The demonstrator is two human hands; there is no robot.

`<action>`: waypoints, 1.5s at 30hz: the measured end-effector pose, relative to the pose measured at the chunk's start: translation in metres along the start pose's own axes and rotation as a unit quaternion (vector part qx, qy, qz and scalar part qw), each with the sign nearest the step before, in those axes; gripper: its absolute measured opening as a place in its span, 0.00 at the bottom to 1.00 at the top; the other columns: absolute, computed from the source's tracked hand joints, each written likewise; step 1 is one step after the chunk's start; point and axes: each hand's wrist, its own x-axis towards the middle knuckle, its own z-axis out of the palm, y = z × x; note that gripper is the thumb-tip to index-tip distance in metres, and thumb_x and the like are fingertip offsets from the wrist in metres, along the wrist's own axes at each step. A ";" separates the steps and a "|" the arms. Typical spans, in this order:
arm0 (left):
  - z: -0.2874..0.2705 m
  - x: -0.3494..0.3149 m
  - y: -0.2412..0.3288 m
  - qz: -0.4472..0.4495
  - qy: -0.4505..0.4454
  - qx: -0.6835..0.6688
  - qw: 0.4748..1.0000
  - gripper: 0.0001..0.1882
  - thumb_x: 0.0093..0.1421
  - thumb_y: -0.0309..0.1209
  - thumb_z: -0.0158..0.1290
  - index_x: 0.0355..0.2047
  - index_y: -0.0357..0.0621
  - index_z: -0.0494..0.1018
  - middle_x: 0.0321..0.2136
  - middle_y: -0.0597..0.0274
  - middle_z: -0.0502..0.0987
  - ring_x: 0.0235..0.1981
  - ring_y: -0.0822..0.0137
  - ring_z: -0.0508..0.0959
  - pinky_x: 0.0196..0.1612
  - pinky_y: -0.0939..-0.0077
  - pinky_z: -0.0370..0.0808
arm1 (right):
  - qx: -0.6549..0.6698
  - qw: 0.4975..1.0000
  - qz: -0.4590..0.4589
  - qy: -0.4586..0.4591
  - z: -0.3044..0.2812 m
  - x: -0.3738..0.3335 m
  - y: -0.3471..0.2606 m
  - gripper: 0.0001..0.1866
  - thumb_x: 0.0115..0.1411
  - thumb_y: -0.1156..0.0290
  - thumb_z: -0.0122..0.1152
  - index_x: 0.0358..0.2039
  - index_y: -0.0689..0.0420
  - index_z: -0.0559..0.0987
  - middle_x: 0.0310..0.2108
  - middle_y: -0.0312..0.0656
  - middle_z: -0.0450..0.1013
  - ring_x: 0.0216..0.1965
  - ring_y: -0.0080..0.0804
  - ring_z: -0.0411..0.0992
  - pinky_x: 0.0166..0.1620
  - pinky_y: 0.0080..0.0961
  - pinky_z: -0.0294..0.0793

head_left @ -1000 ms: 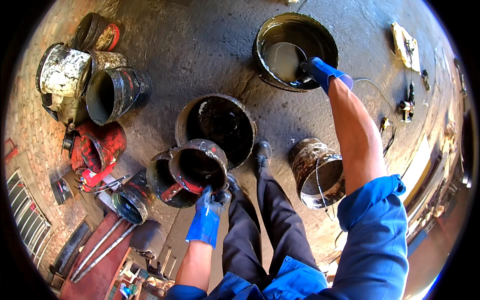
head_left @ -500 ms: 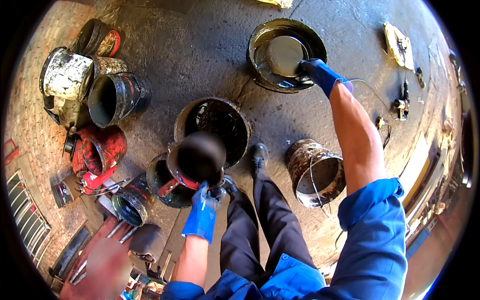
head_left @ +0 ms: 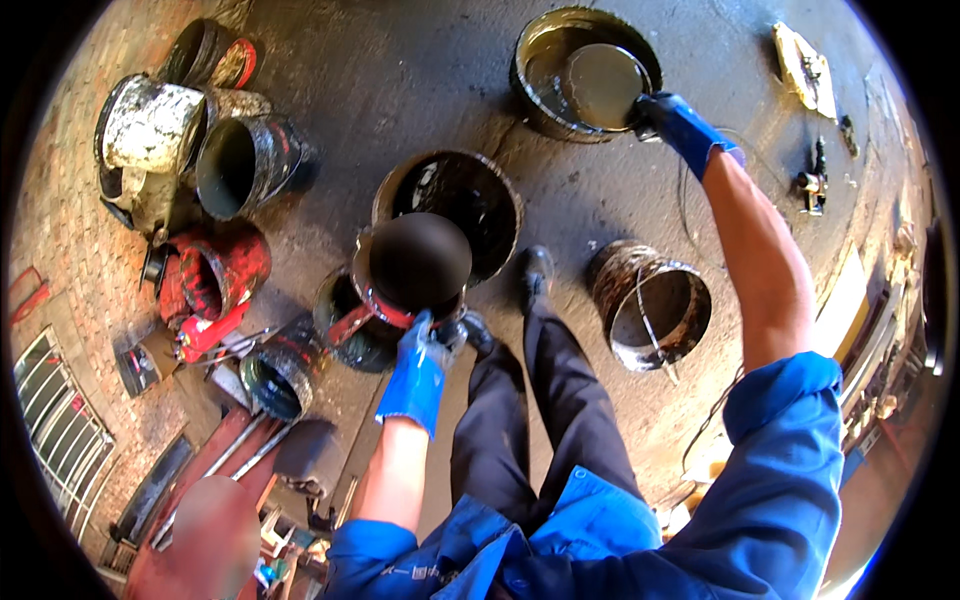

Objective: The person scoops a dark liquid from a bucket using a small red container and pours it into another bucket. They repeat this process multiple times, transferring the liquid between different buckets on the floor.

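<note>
My left hand [head_left: 420, 362], in a blue glove, is closed on the near rim of a dark pail [head_left: 392, 314] with a red band. A blurred patch hides most of that pail's mouth. Just beyond it stands a large black-coated bucket [head_left: 497, 222], partly overlapped by the pail. Out ahead to the right, my right hand [head_left: 680, 127], also gloved, grips the edge of a round vessel [head_left: 606, 86] whose face looks grey-brown and wet. This vessel sits inside the rim of a wide, low tub [head_left: 572, 127] holding dark murky liquid.
Right of my feet stands a stained bucket [head_left: 632, 338] with a wire handle. Several dirty buckets, including a white-splashed one [head_left: 150, 125] and a red one [head_left: 232, 262], crowd the left. A dark pail [head_left: 345, 340] stands behind the held one. Cables and a power tool [head_left: 815, 182] lie far right.
The whole view has shifted, so the buckets and tub appear higher and slightly to the right. Both hands keep their grips; the round vessel stays in the tub.
</note>
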 end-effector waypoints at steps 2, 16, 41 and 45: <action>0.001 -0.011 0.008 0.017 0.028 0.012 0.999 0.09 0.56 0.37 0.50 0.35 0.47 0.71 0.26 0.57 0.76 0.22 0.59 0.75 0.30 0.59 0.74 | -0.020 1.000 -0.018 -0.016 0.025 -0.025 -0.006 0.12 0.57 0.69 0.48 0.25 0.65 0.73 0.16 0.44 0.69 0.11 0.30 0.66 0.14 0.23 0.65; -0.052 -0.022 0.029 0.028 0.018 0.032 0.999 0.10 0.55 0.38 0.52 0.33 0.47 0.70 0.25 0.56 0.75 0.21 0.59 0.74 0.26 0.60 0.74 | -0.167 0.980 -0.017 -0.105 0.195 -0.105 0.095 0.15 0.51 0.61 0.56 0.30 0.61 0.78 0.25 0.45 0.75 0.27 0.31 0.72 0.34 0.30 0.71; -0.056 -0.044 0.035 0.030 -0.054 0.036 0.997 0.13 0.55 0.39 0.49 0.35 0.45 0.71 0.26 0.54 0.76 0.23 0.58 0.73 0.30 0.61 0.71 | 0.530 0.700 0.114 -0.466 0.267 -0.212 0.138 0.53 0.31 0.36 0.44 0.48 0.72 0.63 0.29 0.43 0.66 0.23 0.25 0.65 0.32 0.35 0.68; -0.047 -0.054 0.034 0.027 -0.051 0.031 0.998 0.14 0.55 0.39 0.49 0.37 0.45 0.71 0.28 0.53 0.76 0.24 0.59 0.72 0.31 0.62 0.71 | 0.596 0.651 0.108 -0.457 0.256 -0.257 0.105 0.39 0.44 0.47 0.49 0.51 0.65 0.63 0.27 0.33 0.67 0.20 0.18 0.64 0.32 0.30 0.67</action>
